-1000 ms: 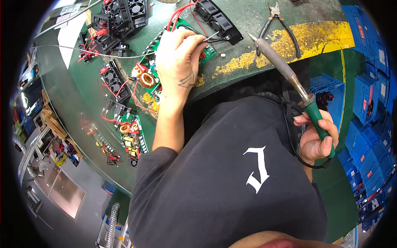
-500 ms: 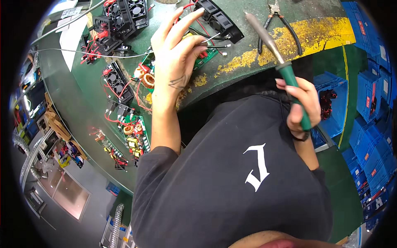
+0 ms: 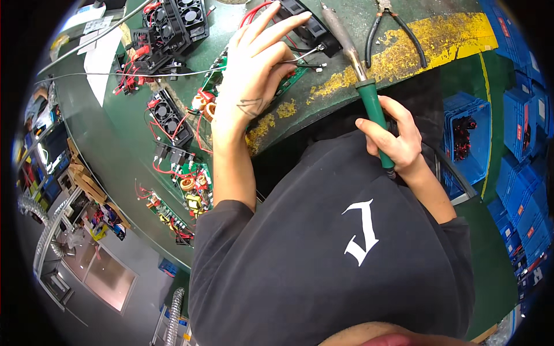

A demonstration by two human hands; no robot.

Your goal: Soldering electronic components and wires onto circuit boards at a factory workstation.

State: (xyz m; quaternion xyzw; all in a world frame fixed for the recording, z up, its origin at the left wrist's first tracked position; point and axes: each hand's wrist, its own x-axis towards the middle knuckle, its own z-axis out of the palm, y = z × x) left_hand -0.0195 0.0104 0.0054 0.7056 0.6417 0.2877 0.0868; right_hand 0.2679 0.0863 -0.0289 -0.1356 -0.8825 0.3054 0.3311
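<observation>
My left hand (image 3: 254, 75) hovers over the bench, thumb and index finger pinched on a thin silvery solder wire (image 3: 156, 75). The wire runs in from the left, and its free end points at the leads beside a black fan unit (image 3: 314, 29). Partly hidden beneath that hand is a green circuit board (image 3: 291, 81) with red and black wires. In my right hand (image 3: 395, 135) is a soldering iron (image 3: 374, 106), gripped by its green handle. Its metal barrel slants up and left, the tip just right of the fan unit and apart from the solder.
Black-and-orange cutting pliers (image 3: 381, 29) lie right of the iron on worn yellow edging (image 3: 450, 46). More fan units (image 3: 170, 26) and wired circuit boards (image 3: 193, 181) spread along the left of the bench. Blue bins (image 3: 470, 135) stand at the right, one holding dark and red parts.
My right hand has swung left with the soldering iron, bringing its tip nearer the fan unit. My left hand has shifted slightly right, still pinching the solder wire.
</observation>
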